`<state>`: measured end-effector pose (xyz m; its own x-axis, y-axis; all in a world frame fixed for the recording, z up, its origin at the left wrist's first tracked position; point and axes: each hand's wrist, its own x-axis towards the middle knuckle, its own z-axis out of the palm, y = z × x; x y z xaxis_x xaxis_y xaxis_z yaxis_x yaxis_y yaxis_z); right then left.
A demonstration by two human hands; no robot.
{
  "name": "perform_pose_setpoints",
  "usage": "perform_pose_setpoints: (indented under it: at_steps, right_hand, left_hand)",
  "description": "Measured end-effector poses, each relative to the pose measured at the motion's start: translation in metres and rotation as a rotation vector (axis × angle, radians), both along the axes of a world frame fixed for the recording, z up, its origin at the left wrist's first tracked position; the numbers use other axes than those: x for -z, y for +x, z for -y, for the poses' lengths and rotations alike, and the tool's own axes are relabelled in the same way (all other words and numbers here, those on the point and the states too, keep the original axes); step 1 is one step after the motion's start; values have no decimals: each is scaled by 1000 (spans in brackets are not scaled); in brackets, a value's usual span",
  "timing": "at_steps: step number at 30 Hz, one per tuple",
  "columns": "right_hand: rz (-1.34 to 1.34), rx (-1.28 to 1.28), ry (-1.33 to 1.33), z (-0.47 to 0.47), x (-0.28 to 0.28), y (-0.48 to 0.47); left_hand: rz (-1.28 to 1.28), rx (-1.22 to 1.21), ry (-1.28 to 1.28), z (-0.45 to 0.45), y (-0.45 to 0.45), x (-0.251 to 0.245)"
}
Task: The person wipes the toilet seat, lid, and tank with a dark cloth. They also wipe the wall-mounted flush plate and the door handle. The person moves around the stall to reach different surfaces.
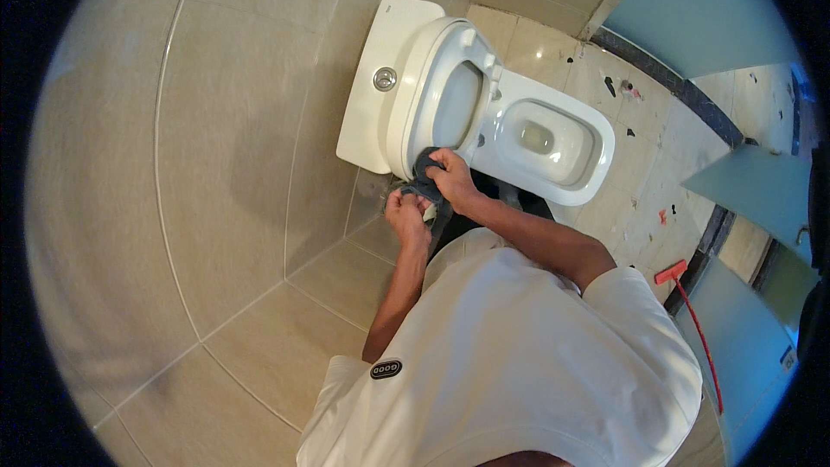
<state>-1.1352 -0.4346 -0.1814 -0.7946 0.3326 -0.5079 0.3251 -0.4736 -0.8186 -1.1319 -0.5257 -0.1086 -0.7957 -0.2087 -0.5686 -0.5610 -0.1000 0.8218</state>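
Between my two hands is a dark grey cloth, bunched up beside the toilet. My right hand pinches its upper part next to the raised seat's edge. Lower and to the left, my left hand grips the cloth's other part, where a small pale patch shows near the fingers. The white toilet bowl stands uncovered, with its raised seat and lid leaning back against the cistern. A round chrome flush button sits on top of the cistern.
Beige tiled walls close in on the left. Dark and red scraps litter the tiled floor at right. A red-handled squeegee leans by the frosted blue partition panels. A dark stone threshold crosses the floor.
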Motion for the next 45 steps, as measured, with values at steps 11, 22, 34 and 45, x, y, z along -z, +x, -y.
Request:
perform_pose_setpoints:
  at_steps: [11, 22, 34, 45]
  right_hand:
    - [209, 21, -537, -19, 45, 4]
    - [344, -2, -331, -10, 79, 13]
    - [301, -5, -496, -33, 73, 17]
    - [320, -154, -263, -36, 127, 27]
  left_hand:
    - [159, -53, 106, 0, 3, 35]
    - [223, -70, 366, 15, 16, 88]
    - [-73, 560, -129, 35, 41, 148]
    - [420, -231, 430, -12, 38, 161]
